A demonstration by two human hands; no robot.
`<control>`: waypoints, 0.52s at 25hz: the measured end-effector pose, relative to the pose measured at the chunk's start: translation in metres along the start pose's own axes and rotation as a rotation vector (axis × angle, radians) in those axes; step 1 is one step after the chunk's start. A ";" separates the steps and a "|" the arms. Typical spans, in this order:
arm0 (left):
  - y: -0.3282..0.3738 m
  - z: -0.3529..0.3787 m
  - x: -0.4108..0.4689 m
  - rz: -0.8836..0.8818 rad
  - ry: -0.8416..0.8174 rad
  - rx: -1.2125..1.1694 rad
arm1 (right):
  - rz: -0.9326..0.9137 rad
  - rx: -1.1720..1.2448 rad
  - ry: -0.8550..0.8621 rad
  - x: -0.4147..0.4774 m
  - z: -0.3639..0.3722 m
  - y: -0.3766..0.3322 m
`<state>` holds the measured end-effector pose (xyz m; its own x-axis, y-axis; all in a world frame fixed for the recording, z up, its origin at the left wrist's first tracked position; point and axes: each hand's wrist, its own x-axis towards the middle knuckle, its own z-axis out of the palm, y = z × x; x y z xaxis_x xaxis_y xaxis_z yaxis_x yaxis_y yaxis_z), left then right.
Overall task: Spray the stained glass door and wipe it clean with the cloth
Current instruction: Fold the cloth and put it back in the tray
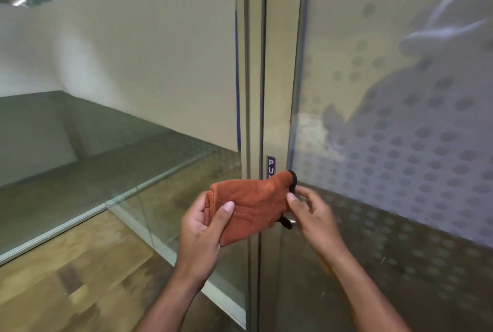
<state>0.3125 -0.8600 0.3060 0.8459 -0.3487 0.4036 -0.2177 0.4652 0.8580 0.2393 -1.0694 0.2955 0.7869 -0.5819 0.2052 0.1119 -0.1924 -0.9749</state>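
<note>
Left grip (202, 225) holds the cloth (253, 203), right grip (310, 210) merely pinches its edge, so one tug could drop it before the glass door (400, 145).

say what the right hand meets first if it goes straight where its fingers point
The right hand points up-left, straight into the orange cloth it pinches; behind that probably the metal door frame, though depth is unclear.

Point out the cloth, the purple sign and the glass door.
cloth (253, 205), head view, middle of the orange fabric.
purple sign (271, 165), head view, on its visible white letters, just above the cloth.
glass door (400, 150), head view, on the dotted part of the pane.
</note>
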 end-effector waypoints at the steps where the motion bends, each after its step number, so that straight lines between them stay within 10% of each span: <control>1: 0.005 -0.006 -0.017 -0.017 0.025 0.012 | -0.001 -0.005 -0.019 -0.010 0.002 0.007; 13: 0.043 -0.088 -0.216 -0.199 0.429 0.023 | 0.349 0.425 -0.577 -0.149 0.085 0.070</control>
<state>0.1632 -0.6934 0.2278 0.9960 -0.0592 0.0667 -0.0372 0.4037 0.9141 0.1809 -0.9291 0.1894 0.9962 -0.0293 -0.0821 -0.0689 0.3112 -0.9478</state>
